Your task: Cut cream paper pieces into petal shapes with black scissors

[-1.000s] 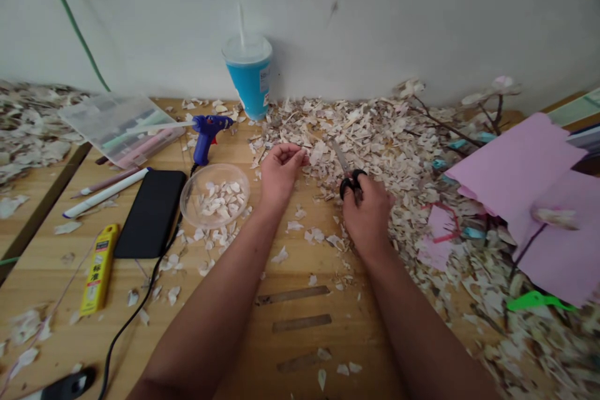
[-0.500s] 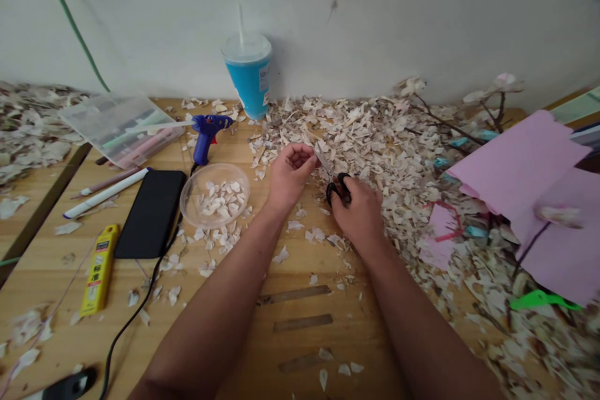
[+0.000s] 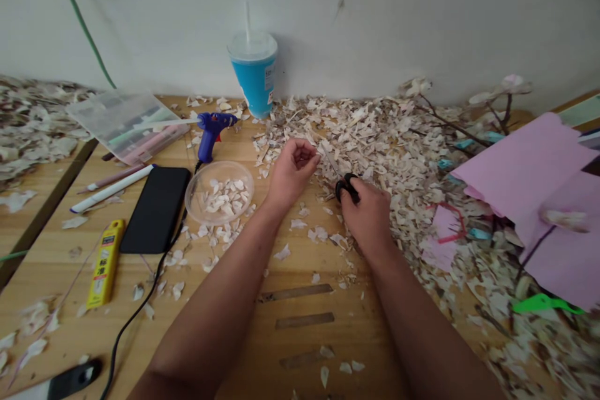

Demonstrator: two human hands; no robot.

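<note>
My right hand (image 3: 369, 215) has its fingers in the black handles of a small pair of scissors (image 3: 347, 188), whose thin metal blades point up and left toward the other hand. Thumb and fingertips of my left hand (image 3: 291, 172) are pinched together just left of the blade tips. A tiny pale piece, seemingly a dried petal, shows at those fingertips; most of it is hidden. Behind and beside both hands spreads a thick heap of dried whitish petals (image 3: 375, 131). Left of my left wrist, a round clear plastic tub (image 3: 197, 215) holds several petals.
At left lie a blue glue gun (image 3: 206, 144), a black phone (image 3: 154, 209), a yellow box (image 3: 105, 265), a white marker (image 3: 112, 189) and a clear case (image 3: 126, 115). A blue cup (image 3: 255, 84) stands by the wall. Pink sheets (image 3: 520, 169) and twigs (image 3: 452, 119) are at right.
The scissors have drawn slightly right, away from my left fingertips, and their handles look closer together. My left hand keeps its pinch. The whole view has shifted a little.
</note>
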